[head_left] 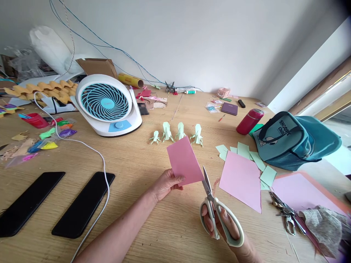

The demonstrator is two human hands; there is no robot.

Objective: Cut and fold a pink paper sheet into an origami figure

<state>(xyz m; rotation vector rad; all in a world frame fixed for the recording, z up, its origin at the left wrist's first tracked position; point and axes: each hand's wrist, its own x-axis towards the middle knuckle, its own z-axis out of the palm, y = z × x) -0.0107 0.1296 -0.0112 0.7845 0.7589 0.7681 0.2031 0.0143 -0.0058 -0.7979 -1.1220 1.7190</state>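
"Scissors (pixel 210 197) right at the front, and the right grip (pixel 229 223) has fingers and thumb threaded through both handles, blades parted only narrowly."

"And the left grip (pixel 167 183)?"

"Closed on pink paper (pixel 185 160), thumb on top, down at the lower left. It's up off the worktop (pixel 137 160), tilted, its right-hand corner right at the blades. Whether that corner sits between them, I can't tell from here."

"What's worrying you?"

"Skew, mostly! It's pinched in one place only, so the free side could bend under the blades and a cut would wander. And those fingertips are near the bottom edge; should the scissors stray along it, skin's in line."

"Anything off to the right?"

"Larger pink sheet (pixel 241 180), flat, just beside the scissors, with green paper pieces (pixel 268 175) past it, some overlapping. A sideways swing of the arm could scatter the lot."

"Farther out, now: four green paper figures (pixel 180 131), standing in a row beyond the held piece."

"Thin-legged, light by the look of them. One careless push forward and they'd topple, I'd say."

"And the fan (pixel 105 104), over on the left!"

"Running or not, I can't say. If it blows hard, loose pieces might skid and the held one flutter."
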